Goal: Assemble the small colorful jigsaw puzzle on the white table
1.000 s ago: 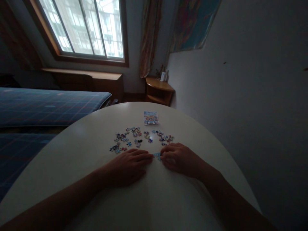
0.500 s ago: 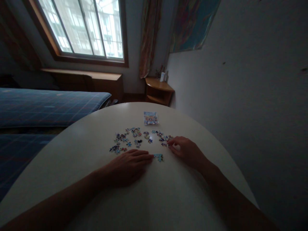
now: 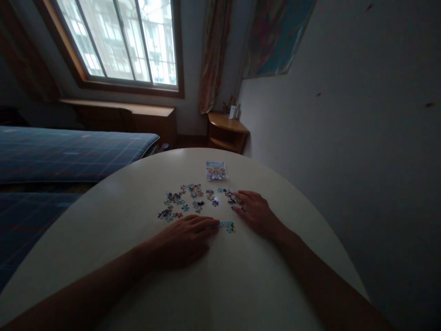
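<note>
Several small colourful jigsaw pieces [image 3: 193, 198] lie scattered on a round white table [image 3: 138, 202]. A little joined cluster of blue pieces [image 3: 227, 225] sits nearer to me. My left hand [image 3: 184, 239] lies flat on the table, fingers stretched out, with its fingertips touching that cluster. My right hand [image 3: 253, 211] rests on the right end of the scattered pieces, fingers curled down onto them; whether it grips one is hidden. A small picture card [image 3: 216, 170] lies beyond the pieces.
A bed with a blue checked cover [image 3: 69, 149] stands left of the table. A wooden corner shelf [image 3: 225, 131] and a window [image 3: 120, 41] are at the back. A grey wall [image 3: 344, 115] runs close along the right.
My right hand has left the blue cluster and moved forward and slightly left onto the scattered pieces. My left hand has stayed beside the cluster.
</note>
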Tool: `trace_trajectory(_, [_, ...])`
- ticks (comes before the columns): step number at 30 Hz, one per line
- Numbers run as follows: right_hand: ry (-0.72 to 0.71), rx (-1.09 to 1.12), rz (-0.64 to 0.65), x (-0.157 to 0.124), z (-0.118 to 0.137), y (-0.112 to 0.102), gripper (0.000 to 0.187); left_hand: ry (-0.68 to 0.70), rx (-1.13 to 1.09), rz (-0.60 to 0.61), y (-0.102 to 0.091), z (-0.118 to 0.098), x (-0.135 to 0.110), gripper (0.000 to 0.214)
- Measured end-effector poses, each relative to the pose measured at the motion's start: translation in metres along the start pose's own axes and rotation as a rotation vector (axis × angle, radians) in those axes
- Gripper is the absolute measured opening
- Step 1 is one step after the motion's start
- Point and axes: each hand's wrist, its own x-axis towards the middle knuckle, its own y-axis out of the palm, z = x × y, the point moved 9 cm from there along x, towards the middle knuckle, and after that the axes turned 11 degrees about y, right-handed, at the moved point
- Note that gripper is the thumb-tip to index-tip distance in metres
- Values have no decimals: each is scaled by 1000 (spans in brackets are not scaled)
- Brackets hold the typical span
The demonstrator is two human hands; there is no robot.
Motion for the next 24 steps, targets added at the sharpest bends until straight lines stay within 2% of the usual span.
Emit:
trace_trajectory(3, [-84,-10,81,-5,9,7,40,-4,-2,4,1,0,0,49])
trace_trajectory(6, [-102,13,110,-7,10,8,33,-3,-8,-2,1,0,0,49])
trace_trajectory(15, [-235,92,149,-12,26,4,34,-2,6,34,1,0,1,48])
trace_trajectory(18, [-296,121,185,-16,35,4,34,-10,1,8,0,1,0,48])
trace_trajectory(24, [-325,172,215,-20,45,-2,30,8,-8,10,-1,-1,1,48])
